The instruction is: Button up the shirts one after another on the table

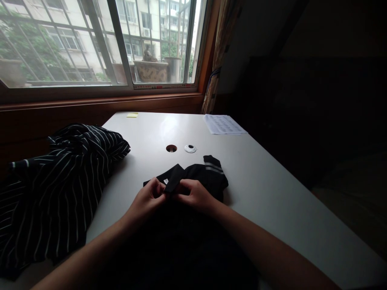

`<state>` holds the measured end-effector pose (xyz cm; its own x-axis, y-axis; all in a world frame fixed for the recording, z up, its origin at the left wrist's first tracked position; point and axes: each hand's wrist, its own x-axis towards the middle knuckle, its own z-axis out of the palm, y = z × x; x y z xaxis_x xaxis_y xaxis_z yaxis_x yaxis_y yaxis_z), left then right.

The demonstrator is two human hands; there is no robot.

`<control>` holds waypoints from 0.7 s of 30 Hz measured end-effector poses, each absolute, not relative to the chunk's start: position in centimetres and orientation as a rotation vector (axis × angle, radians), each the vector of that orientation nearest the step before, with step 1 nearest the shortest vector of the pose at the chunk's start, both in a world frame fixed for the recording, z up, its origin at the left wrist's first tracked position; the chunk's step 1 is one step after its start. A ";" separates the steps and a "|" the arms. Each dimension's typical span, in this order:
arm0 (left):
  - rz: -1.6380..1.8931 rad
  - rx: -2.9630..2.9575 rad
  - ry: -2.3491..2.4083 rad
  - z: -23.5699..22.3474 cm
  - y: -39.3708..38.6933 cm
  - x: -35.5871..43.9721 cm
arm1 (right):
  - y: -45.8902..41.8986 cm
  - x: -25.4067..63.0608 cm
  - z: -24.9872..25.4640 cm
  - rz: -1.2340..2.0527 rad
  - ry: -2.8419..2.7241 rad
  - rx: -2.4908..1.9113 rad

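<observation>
A black garment (199, 175) with two pale stripes near one cuff lies bunched on the white table. Its folded collar (175, 177) stands up between my hands, and a small white label shows inside. My left hand (152, 193) pinches the collar's near edge from the left. From the right, my right hand (193, 193) grips the same edge, thumb and fingers closed close to the left ones. The lower part of the garment is lost in the dark below my hands, so I cannot make out what the fingertips cover.
A black shirt with white stripes (81, 173) lies heaped over the table's left edge. On the white table (142, 137) are a round hole (171, 148), a white round cover (190, 148), printed sheets (225, 124) and a yellow note (132, 115). A barred window stands behind.
</observation>
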<state>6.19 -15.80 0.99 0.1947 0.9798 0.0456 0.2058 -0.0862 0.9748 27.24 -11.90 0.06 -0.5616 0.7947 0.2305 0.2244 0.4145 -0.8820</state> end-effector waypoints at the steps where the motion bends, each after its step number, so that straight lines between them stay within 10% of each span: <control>1: 1.007 1.532 1.217 1.1 -15.9 6.3 | -11.9 27.2 0.0 1.106 -2.027 -0.862; 21: 1.008 1.818 1.447 1.1 -16.4 6.8 | -12.0 26.9 -0.3 0.933 -2.095 -0.956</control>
<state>6.84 -16.38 1.06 0.1175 0.9741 0.1934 0.5194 -0.2262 0.8240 26.95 -12.01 -0.29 -0.5267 0.8105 0.2561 0.3520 0.4822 -0.8022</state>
